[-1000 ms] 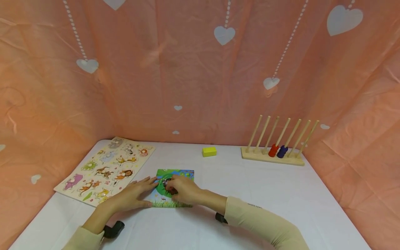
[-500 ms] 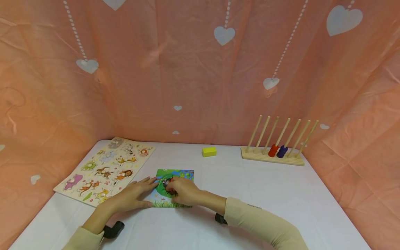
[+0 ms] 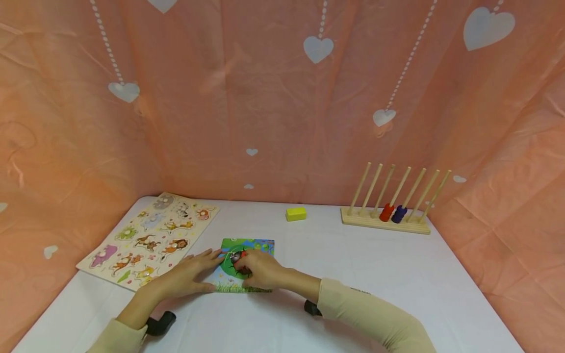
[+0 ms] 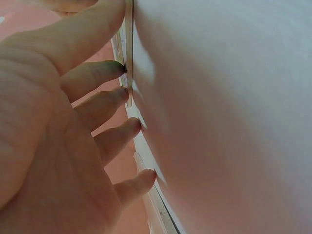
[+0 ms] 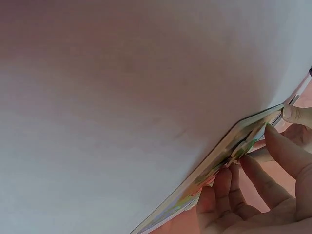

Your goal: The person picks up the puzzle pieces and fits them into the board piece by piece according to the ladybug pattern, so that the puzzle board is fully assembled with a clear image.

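A small square puzzle board [image 3: 223, 284], printed with grass, flowers and blue sky, lies on the white table. At its middle is a red-and-black ladybug piece [image 3: 236, 256] inside a green round patch. My right hand [image 3: 263, 270] covers part of this piece and pinches it with thumb and fingertips. In the right wrist view, the right hand [image 5: 268, 195] has its fingertips right at the board's face. My left hand [image 3: 187, 275] lies with fingers spread along the board's left side, index fingertip and thumb at its edge. The left wrist view shows its fingers [image 4: 109, 105] extended toward the tabletop.
A large animal puzzle board [image 3: 152, 230] lies at the left. At the back stands a yellow block [image 3: 295, 214]. To the right is a wooden peg rack [image 3: 375, 222] with red beads [image 3: 386, 213] and dark blue beads [image 3: 399, 214]. Pink curtains [image 3: 273, 108] surround the table.
My right hand has shifted very slightly over the ladybug piece, showing a little more of it. The left hand and the board stay in place.
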Action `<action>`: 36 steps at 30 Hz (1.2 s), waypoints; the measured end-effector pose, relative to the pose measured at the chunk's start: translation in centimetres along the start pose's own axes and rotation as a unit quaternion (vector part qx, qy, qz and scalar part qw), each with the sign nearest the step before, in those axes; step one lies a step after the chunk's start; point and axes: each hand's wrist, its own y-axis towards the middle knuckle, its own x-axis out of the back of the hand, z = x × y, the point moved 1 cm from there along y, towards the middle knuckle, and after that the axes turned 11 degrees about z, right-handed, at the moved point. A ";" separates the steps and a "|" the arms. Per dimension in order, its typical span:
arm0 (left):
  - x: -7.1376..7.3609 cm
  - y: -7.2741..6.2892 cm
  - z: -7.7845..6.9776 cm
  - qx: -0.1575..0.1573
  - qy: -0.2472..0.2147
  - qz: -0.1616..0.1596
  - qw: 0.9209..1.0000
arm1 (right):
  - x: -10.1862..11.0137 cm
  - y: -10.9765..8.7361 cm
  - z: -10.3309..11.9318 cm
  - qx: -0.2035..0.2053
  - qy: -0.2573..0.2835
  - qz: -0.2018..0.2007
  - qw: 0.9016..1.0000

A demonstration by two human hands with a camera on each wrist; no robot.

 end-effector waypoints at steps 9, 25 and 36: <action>0.0 0.1 0.0 0.002 -0.001 0.003 1.000 | 0.4 -1.0 -1.1 0.044 0.070 -0.001 0.997; 0.0 0.0 0.0 0.002 0.012 -0.005 1.000 | -1.1 -5.6 -0.8 0.132 -0.190 0.085 0.969; 0.0 0.1 0.1 0.005 0.011 -0.004 1.000 | -2.1 -5.9 0.1 0.107 -0.164 0.119 0.973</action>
